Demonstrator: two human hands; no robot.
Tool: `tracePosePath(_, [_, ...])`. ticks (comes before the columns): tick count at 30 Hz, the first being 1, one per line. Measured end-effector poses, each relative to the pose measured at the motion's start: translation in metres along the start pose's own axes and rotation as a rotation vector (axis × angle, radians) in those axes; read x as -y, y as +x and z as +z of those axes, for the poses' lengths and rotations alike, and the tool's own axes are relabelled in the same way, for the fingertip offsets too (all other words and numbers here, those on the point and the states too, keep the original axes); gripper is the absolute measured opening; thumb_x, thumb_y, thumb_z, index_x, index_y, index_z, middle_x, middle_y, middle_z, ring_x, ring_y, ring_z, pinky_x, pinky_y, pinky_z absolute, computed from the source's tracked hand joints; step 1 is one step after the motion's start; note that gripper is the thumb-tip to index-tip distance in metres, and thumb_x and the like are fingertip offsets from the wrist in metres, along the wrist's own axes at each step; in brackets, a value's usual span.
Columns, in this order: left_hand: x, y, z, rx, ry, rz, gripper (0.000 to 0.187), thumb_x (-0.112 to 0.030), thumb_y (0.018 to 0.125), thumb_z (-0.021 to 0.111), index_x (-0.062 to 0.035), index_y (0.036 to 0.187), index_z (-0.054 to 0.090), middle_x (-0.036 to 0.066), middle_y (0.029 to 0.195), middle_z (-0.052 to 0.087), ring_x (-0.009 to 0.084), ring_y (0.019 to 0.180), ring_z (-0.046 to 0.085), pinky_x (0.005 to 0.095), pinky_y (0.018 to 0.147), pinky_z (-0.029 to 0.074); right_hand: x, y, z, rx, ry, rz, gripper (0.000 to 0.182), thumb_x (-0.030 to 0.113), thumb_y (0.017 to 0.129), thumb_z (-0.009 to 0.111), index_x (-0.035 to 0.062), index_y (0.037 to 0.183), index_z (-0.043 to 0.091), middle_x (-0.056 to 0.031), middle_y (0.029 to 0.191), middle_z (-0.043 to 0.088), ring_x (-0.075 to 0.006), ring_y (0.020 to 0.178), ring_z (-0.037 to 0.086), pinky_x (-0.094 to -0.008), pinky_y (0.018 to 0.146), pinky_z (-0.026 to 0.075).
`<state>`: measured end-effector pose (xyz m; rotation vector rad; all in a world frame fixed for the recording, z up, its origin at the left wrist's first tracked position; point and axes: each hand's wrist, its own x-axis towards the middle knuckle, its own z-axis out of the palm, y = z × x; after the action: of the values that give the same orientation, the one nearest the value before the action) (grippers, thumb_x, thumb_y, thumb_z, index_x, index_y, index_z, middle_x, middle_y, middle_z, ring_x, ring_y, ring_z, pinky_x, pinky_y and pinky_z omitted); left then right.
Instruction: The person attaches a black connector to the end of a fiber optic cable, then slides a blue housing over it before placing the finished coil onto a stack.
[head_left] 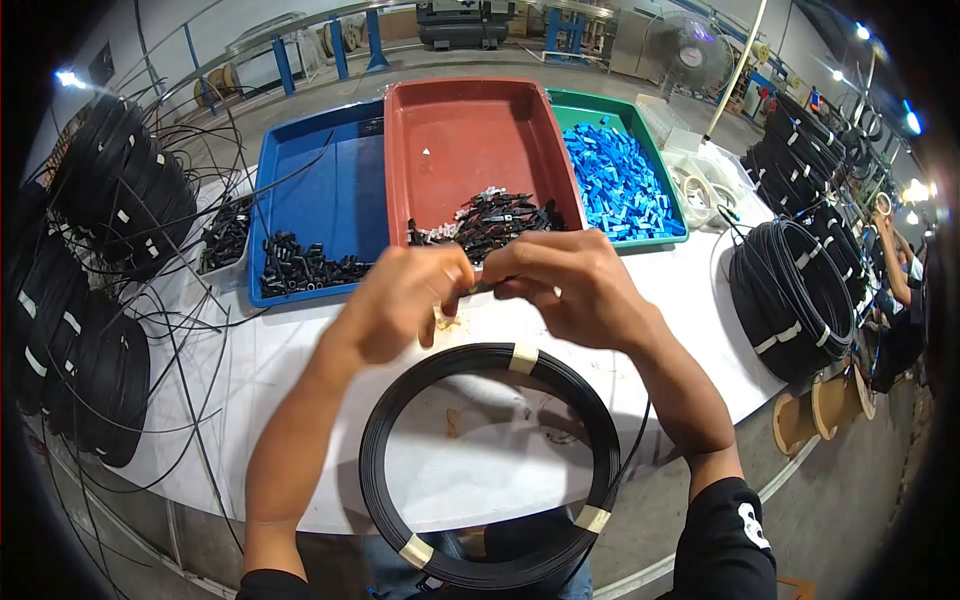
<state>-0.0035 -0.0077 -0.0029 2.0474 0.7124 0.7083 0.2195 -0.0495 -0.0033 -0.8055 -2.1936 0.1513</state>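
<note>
My left hand [405, 300] and my right hand [575, 285] meet above the white table, in front of the red tray. The fingers of both are closed around a small dark piece [484, 286], mostly hidden between them. Below my hands a coil of black cable [378, 440], bound with pale tape, lies at the table's front edge. From its right side a loose strand rises toward my right forearm. Behind my hands, the red tray [470, 130] holds black connector parts [505, 218] and small white pieces.
A blue tray [320, 180] with black tubular parts stands at the left, a green tray [668, 185] with blue pieces at the right. Black cable coils [115, 190] are piled at the left, more coils [790, 295] at the right. Another person's arm [893, 255] shows far right.
</note>
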Motion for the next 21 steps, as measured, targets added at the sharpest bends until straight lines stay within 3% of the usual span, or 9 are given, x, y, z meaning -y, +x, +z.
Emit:
tracePosePath(1, [0.001, -0.001, -0.011, -0.023, -0.172, -0.059, 0.034, -0.024, 0.089, 0.047, 0.0016, 0.104, 0.063, 0.018, 0.082, 0.068, 0.0241, 0.062, 0.066, 0.0364, 0.054, 0.049, -0.006, 0.0, -0.004, 0.016, -0.037, -0.019, 0.037, -0.017, 0.07, 0.065, 0.0021, 0.102, 0.07, -0.0141, 0.092, 0.071, -0.0306, 0.083, 0.071, -0.0383, 0.07, 0.06])
tracePosePath(3, [0.019, 0.002, -0.03, -0.242, -0.263, 0.059, 0.032, -0.02, 0.087, 0.048, -0.0028, 0.111, 0.059, 0.01, 0.092, 0.068, 0.0158, 0.071, 0.067, 0.029, 0.056, 0.048, -0.018, 0.0, -0.012, 0.019, -0.177, -0.021, 0.038, -0.017, 0.071, 0.057, 0.0013, 0.101, 0.071, -0.0141, 0.095, 0.071, -0.0312, 0.085, 0.072, -0.0381, 0.07, 0.06])
tracePosePath(5, [0.045, 0.011, -0.047, -0.481, -0.131, 0.216, 0.032, -0.017, 0.082, 0.052, -0.0028, 0.11, 0.061, 0.01, 0.098, 0.067, 0.017, 0.077, 0.067, 0.0261, 0.062, 0.047, -0.036, -0.001, -0.017, 0.012, -0.183, -0.049, 0.039, -0.017, 0.072, 0.056, 0.0019, 0.102, 0.071, -0.014, 0.097, 0.071, -0.031, 0.086, 0.072, -0.0375, 0.072, 0.061])
tracePosePath(6, [0.051, 0.012, -0.052, -0.563, -0.076, 0.254, 0.019, -0.008, 0.077, 0.055, -0.003, 0.092, 0.065, 0.008, 0.087, 0.069, 0.0144, 0.072, 0.066, 0.0252, 0.061, 0.048, -0.042, -0.003, -0.02, 0.014, -0.182, -0.048, 0.039, -0.017, 0.072, 0.056, 0.0019, 0.102, 0.071, -0.014, 0.097, 0.071, -0.031, 0.086, 0.072, -0.0375, 0.072, 0.061])
tracePosePath(9, [0.059, 0.005, -0.06, -0.457, 0.137, 0.203, 0.012, -0.003, 0.073, 0.052, -0.0027, 0.08, 0.063, 0.009, 0.084, 0.067, 0.0147, 0.081, 0.065, 0.025, 0.073, 0.048, -0.054, -0.002, -0.022, 0.019, -0.17, 0.024, 0.041, -0.018, 0.073, 0.055, 0.0022, 0.104, 0.072, -0.014, 0.1, 0.071, -0.0306, 0.091, 0.072, -0.0366, 0.076, 0.062])
tracePosePath(13, [0.068, 0.01, -0.046, -0.367, 0.233, 0.17, 0.013, -0.003, 0.073, 0.052, -0.0011, 0.074, 0.064, 0.006, 0.076, 0.068, 0.0122, 0.074, 0.065, 0.0249, 0.067, 0.048, -0.057, -0.004, -0.025, 0.04, -0.214, 0.077, 0.035, -0.017, 0.078, 0.057, 0.0016, 0.105, 0.07, -0.013, 0.104, 0.071, -0.029, 0.096, 0.071, -0.0363, 0.08, 0.062])
tracePosePath(15, [0.068, 0.015, -0.039, -0.36, 0.267, 0.17, 0.011, -0.003, 0.073, 0.056, -0.0005, 0.074, 0.066, 0.004, 0.071, 0.069, 0.0102, 0.066, 0.063, 0.0241, 0.061, 0.048, -0.062, -0.005, -0.023, 0.03, -0.149, 0.128, 0.047, -0.022, 0.07, 0.053, 0.0024, 0.106, 0.071, -0.0149, 0.106, 0.07, -0.0316, 0.093, 0.072, -0.0369, 0.08, 0.062])
tracePosePath(19, [0.087, 0.033, -0.029, -0.34, 0.236, 0.133, 0.009, -0.004, 0.074, 0.062, -0.0003, 0.075, 0.07, 0.006, 0.067, 0.069, 0.0098, 0.055, 0.061, 0.0241, 0.054, 0.047, -0.064, -0.005, -0.029, -0.008, -0.129, 0.094, 0.043, -0.021, 0.071, 0.054, 0.0022, 0.104, 0.071, -0.0151, 0.102, 0.071, -0.0315, 0.092, 0.072, -0.0363, 0.08, 0.062])
tracePosePath(21, [0.088, 0.047, -0.025, -0.316, 0.436, 0.115, 0.011, -0.004, 0.075, 0.061, -0.0009, 0.076, 0.071, 0.009, 0.067, 0.069, 0.0113, 0.053, 0.062, 0.0245, 0.054, 0.047, -0.062, -0.006, -0.033, 0.045, -0.128, 0.175, 0.028, -0.009, 0.082, 0.068, 0.004, 0.106, 0.072, -0.0124, 0.107, 0.072, -0.0286, 0.095, 0.071, -0.0352, 0.078, 0.06])
